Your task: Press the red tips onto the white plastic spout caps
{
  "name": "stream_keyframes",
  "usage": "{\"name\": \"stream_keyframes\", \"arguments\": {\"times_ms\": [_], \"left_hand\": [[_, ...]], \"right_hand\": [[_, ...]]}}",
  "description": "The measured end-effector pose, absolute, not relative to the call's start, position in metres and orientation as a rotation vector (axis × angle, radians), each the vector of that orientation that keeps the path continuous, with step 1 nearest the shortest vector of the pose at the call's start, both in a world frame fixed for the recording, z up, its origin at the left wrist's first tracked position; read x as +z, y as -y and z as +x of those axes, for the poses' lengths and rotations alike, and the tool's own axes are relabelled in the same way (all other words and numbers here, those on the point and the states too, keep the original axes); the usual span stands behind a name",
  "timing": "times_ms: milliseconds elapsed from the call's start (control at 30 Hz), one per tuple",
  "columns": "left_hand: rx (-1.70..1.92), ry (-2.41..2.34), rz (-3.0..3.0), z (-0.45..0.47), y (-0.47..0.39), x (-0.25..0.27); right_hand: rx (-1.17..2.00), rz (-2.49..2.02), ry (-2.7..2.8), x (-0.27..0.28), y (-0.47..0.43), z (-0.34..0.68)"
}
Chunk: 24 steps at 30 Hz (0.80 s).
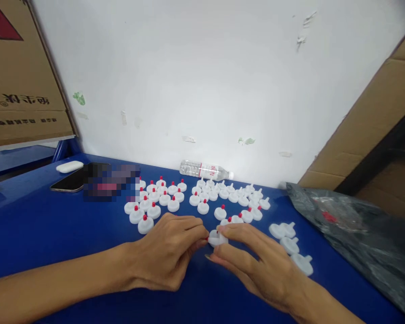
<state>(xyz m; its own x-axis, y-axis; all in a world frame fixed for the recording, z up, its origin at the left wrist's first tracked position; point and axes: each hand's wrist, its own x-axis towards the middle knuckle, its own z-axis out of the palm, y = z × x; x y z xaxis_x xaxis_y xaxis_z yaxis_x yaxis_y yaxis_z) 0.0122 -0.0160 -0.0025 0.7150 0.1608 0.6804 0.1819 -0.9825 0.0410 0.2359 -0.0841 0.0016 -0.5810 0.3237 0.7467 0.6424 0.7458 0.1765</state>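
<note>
My right hand (259,261) grips a white round plastic cap with a short spout (216,239) by its rim, hollow side partly showing. Fingers of my left hand (172,254) are pinched at the cap's spout on a small red tip (207,238), mostly hidden by them. Beyond my hands stand several white caps with red tips (153,210) on their spouts. Other white caps with bare spouts (233,196) are grouped behind on the right. Several more bare caps (301,263) lie beside my right hand.
The blue table (64,229) ends at a white wall. A clear water bottle (205,170) lies along it. A dark plastic bag (354,238) covers the right side. A phone (69,180) and a white case (69,167) lie left, near a cardboard box (23,81).
</note>
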Motion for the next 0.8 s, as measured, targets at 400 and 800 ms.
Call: {"name": "stream_keyframes", "arguments": {"times_ms": [400, 800], "left_hand": [[-0.583, 0.208, -2.829, -0.001, -0.002, 0.033], [-0.14, 0.527, -3.218, -0.009, -0.003, 0.035]], "right_hand": [[-0.618, -1.151, 2.264, 0.024, 0.064, 0.275], [-0.407, -1.921, 2.209, 0.034, 0.03, 0.346]]}}
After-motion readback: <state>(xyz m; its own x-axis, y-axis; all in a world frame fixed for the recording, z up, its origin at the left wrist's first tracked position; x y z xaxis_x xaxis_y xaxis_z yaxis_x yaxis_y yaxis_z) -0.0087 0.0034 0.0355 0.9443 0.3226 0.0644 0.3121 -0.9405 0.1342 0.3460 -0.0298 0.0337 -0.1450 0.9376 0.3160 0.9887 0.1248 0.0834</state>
